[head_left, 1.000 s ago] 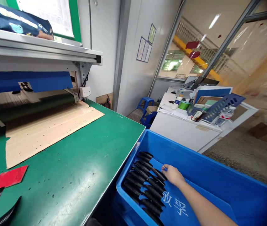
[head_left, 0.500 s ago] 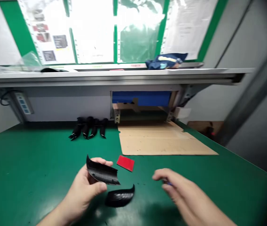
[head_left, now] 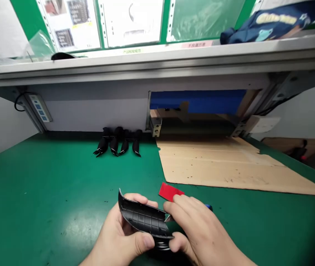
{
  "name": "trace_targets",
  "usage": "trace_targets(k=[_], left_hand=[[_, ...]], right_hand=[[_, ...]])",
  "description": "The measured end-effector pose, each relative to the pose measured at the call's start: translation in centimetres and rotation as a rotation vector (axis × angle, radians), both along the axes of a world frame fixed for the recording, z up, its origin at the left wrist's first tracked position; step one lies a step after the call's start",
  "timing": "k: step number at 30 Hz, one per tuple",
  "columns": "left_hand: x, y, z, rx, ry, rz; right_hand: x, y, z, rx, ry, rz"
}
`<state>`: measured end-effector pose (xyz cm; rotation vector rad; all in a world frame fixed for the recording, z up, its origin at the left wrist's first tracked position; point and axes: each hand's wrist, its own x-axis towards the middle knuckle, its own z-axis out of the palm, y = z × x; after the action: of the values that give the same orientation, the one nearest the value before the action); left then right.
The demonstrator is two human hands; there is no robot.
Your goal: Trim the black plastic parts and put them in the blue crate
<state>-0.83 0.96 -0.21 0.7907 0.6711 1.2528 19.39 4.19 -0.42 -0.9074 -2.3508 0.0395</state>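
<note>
My left hand (head_left: 122, 236) holds a curved black plastic part (head_left: 143, 218) above the green table (head_left: 49, 192), ribbed inner side facing me. My right hand (head_left: 199, 231) grips the part's right end, fingers curled over it, and a small blue object (head_left: 209, 207) peeks out behind its fingers. A second black part (head_left: 161, 244) lies on the table under both hands, mostly hidden. A red card (head_left: 170, 192) lies flat just beyond my right hand.
Several black parts (head_left: 117, 142) lie in a row at the back of the table. A cardboard sheet (head_left: 229, 168) runs from an opening with a blue panel (head_left: 197, 102). A shelf (head_left: 157, 62) overhead carries a dark blue pouch (head_left: 268, 20).
My view turned from the blue bin on the right to the table. My right hand moved left from open air and closed on the black part in my left hand.
</note>
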Motion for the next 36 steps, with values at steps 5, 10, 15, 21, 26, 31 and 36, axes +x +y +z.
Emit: trace_targets(k=[5, 10, 15, 21, 26, 31, 36], left_hand=[[-0.3, -0.2, -0.1, -0.002, 0.025, -0.041], [-0.7, -0.3, -0.4, 0.05, 0.1, -0.09], [-0.8, -0.5, -0.3, 0.107, 0.163, -0.103], [-0.7, -0.8, 0.1, 0.154, 0.184, -0.091], [-0.4, -0.6, 0.4, 0.168, 0.144, -0.057], [-0.1, -0.9, 0.2, 0.115, 0.009, -0.044], [0.2, -1.1, -0.1, 0.086, -0.114, -0.097]], right_hand=[[-0.2, 0.2, -0.1, 0.026, -0.08, -0.071], [-0.3, 0.0, -0.3, 0.04, -0.159, -0.074], [-0.2, 0.0, -0.5, 0.047, -0.193, -0.057], [-0.3, -0.4, -0.4, -0.107, -0.167, -0.005], [-0.2, -0.7, 0.4, -0.36, 0.074, 0.098], [-0.7, -1.2, 0.5, -0.28, 0.266, 0.028], [-1.4, -1.8, 0.1, -0.321, 0.321, 0.02]])
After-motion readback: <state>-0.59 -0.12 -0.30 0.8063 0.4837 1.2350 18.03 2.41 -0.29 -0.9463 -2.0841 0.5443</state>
